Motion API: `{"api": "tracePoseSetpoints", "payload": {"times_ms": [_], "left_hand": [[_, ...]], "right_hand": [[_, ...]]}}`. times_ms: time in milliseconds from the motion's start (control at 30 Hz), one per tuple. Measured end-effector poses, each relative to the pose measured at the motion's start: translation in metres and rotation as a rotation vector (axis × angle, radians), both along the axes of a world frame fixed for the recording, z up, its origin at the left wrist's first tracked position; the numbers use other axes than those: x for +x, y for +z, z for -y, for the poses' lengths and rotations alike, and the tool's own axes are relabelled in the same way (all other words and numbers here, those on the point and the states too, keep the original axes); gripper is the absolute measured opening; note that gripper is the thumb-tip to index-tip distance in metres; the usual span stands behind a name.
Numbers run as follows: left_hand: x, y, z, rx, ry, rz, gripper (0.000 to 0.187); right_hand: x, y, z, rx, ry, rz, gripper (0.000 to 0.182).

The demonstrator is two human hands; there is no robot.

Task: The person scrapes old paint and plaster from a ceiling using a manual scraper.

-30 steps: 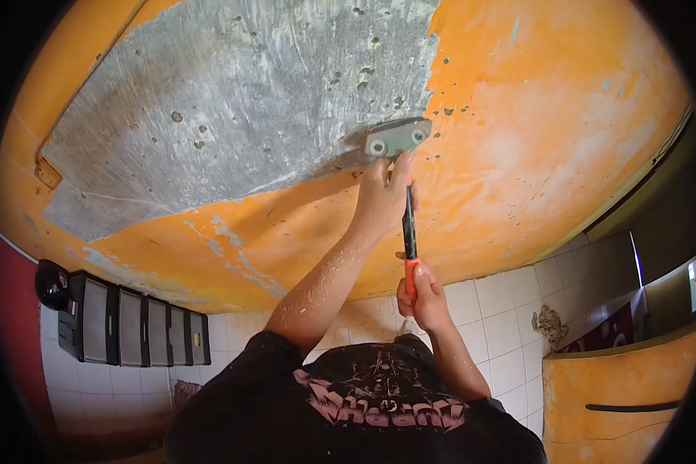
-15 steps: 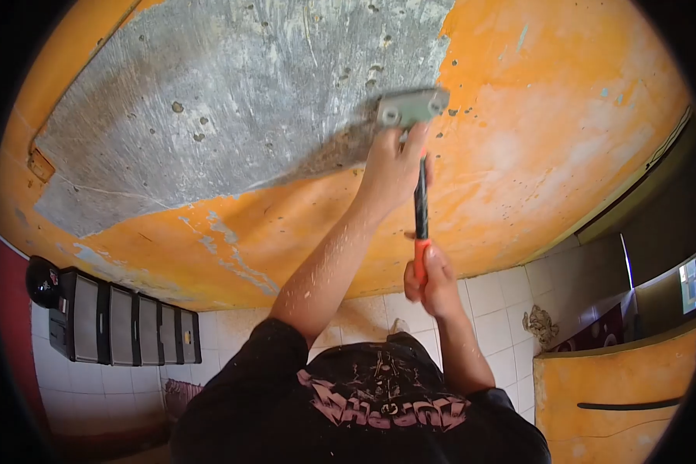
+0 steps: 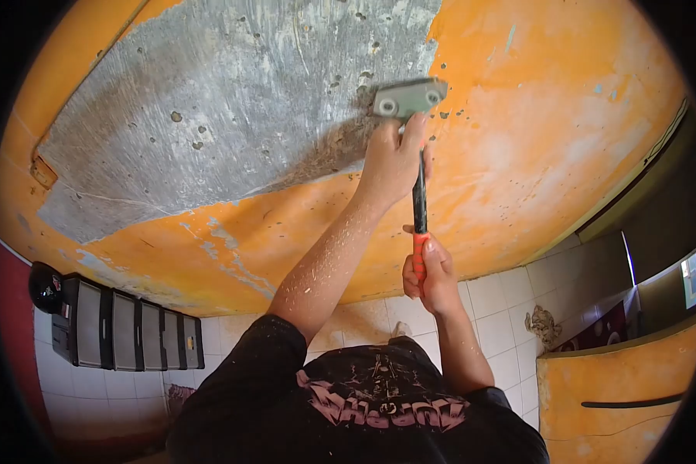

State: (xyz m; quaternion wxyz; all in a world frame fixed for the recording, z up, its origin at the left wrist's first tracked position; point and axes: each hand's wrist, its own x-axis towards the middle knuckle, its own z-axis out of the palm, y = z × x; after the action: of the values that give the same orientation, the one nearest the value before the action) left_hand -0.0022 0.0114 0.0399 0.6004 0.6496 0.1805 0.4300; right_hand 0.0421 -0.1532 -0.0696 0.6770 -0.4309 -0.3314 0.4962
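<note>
A long-handled scraper (image 3: 420, 197) with a wide grey-green head, a black shaft and an orange grip stands against the wall. Its head (image 3: 410, 99) meets the wall where bare grey surface borders orange paint. My left hand (image 3: 394, 158) is closed just below the head, with fingers pressed up near it. Lower down, my right hand (image 3: 433, 274) wraps round the orange grip. Pale flakes dot my left forearm. The peeled grey patch (image 3: 247, 85) spreads left of the head, and orange paint (image 3: 549, 139) covers the wall to its right.
At lower left stands a black drawer unit (image 3: 127, 325) with a dark helmet (image 3: 45, 286) on it. White floor tiles (image 3: 491, 313) run along the wall's foot. A crumpled cloth (image 3: 544, 325) lies on the right, near a low orange partition (image 3: 619, 387).
The scraper's head has shifted slightly up and left in view, as has the wall. Both hands keep their hold on the tool.
</note>
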Motion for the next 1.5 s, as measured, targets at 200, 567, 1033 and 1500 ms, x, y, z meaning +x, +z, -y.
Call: {"api": "tracePoseSetpoints", "payload": {"times_ms": [200, 567, 1033, 1500], "left_hand": [[-0.005, -0.032, -0.004, -0.046, -0.007, -0.048, 0.039], [-0.005, -0.023, -0.006, -0.016, -0.062, -0.049, 0.039], [0.0, 0.005, -0.003, -0.002, -0.06, -0.056, 0.047], [0.005, 0.011, -0.005, 0.05, -0.057, -0.049, 0.045]], "right_hand": [[-0.008, -0.029, 0.001, -0.006, -0.016, 0.043, 0.048], [0.002, -0.027, 0.002, -0.012, -0.02, 0.05, 0.049], [0.006, 0.0, -0.002, 0.003, -0.009, 0.024, 0.047], [0.011, 0.01, 0.002, 0.0, -0.03, 0.063, 0.047]]}}
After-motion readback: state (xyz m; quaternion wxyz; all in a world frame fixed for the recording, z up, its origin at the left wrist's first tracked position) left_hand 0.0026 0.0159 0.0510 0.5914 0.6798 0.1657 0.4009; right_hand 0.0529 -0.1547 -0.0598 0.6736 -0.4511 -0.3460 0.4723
